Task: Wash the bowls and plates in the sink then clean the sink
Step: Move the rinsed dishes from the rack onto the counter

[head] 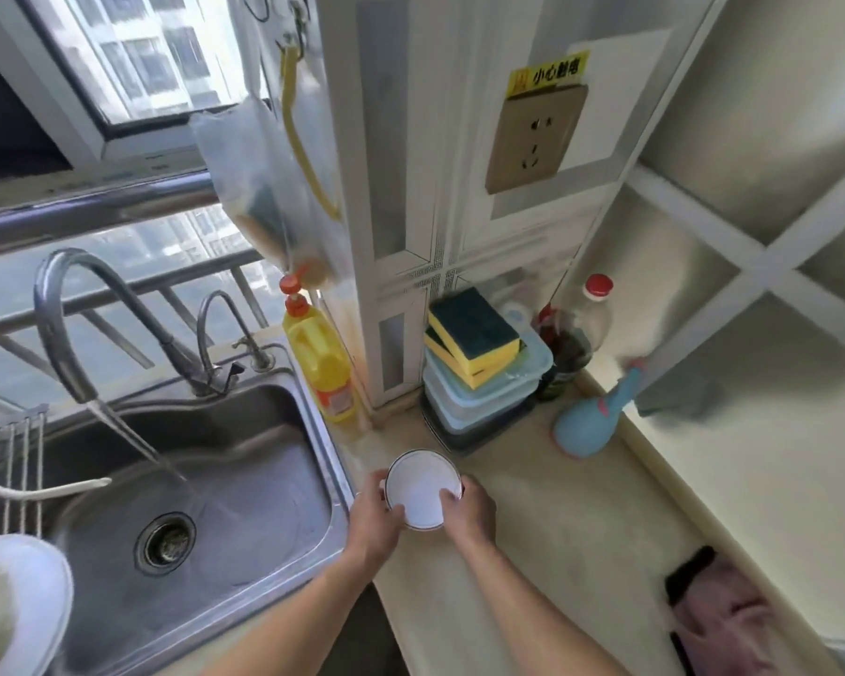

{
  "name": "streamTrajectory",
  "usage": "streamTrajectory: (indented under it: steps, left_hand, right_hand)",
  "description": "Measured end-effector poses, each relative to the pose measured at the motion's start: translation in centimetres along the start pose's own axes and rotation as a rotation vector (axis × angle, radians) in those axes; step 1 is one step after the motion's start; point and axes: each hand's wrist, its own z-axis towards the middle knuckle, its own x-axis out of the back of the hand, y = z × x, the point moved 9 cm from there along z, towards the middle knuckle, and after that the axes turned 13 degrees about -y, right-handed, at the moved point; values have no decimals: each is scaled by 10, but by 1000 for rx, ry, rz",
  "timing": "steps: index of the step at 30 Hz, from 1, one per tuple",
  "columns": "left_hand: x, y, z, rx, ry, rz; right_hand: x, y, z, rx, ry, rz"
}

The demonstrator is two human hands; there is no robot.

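Both hands hold one small white plate (423,487) over the counter (532,553), just right of the sink (245,480). Left hand (374,522) grips its near-left rim; right hand (469,509) pinches the right rim. Plate face tilts toward the camera. Tap (69,334) runs at far left.

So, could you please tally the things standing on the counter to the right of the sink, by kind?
Bottles: 3 (yellow detergent bottle, dark bottle with red cap, blue spray bottle)
Sponges: 2
Stacked plastic containers: exact count unclear, at least 2
White dish, held in left hand and right hand: 1
Total: at least 8
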Motion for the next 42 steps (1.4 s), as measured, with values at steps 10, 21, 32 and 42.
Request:
streamTrajectory:
  steps: [10, 21, 32, 42]
  left_hand:
    - [68, 14, -54, 37, 29, -8]
    - [273, -85, -122, 158, 333, -127]
    - [307, -77, -95, 84, 329, -88]
    - [303, -55, -75, 83, 380, -91]
  right_hand:
    - [-30, -98, -49, 356, 276, -305]
    - [-184, -268, -42, 418, -381, 0]
    - [-208, -351, -32, 531, -277, -214]
    - [-209, -332, -26, 577, -294, -133]
